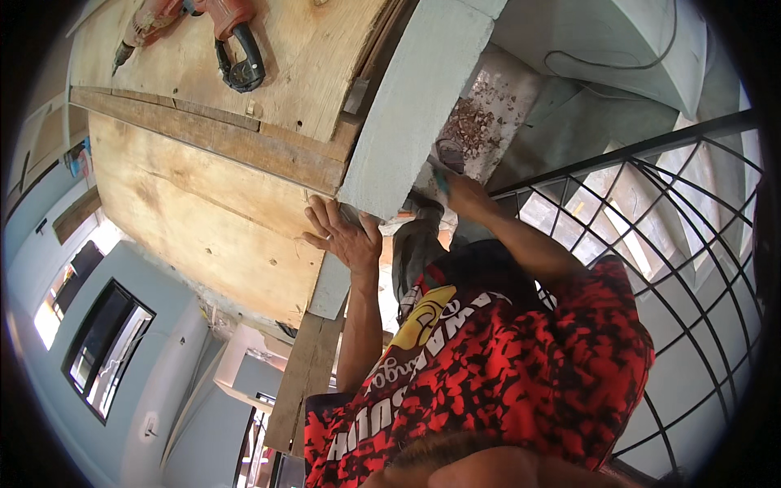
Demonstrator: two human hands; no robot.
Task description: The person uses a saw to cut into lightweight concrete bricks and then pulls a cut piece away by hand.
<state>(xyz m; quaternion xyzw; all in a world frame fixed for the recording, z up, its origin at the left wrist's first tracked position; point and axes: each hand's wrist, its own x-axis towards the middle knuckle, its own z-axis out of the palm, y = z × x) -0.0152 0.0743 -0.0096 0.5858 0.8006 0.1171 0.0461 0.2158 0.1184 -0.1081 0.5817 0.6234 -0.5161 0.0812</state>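
Note:
My left hand (348, 237) is open, fingers spread. It rests at the corner where a plywood sheet (203, 220) meets the end of a long grey plastered ledge (415, 106). On the ledge's other side, low near its end, my right hand (460, 193) is closed round a small tool with a teal handle (441, 180). Part of that tool is hidden by the hand and the ledge, so its kind is unclear. The tool is close to the ledge's side face.
A red power drill (228, 15) with a black handle lies on the upper plywood. Brown debris (472, 126) is scattered on the step beyond my right hand. A black metal railing (643, 187) curves along the right. A wooden plank (305, 374) stands at lower left.

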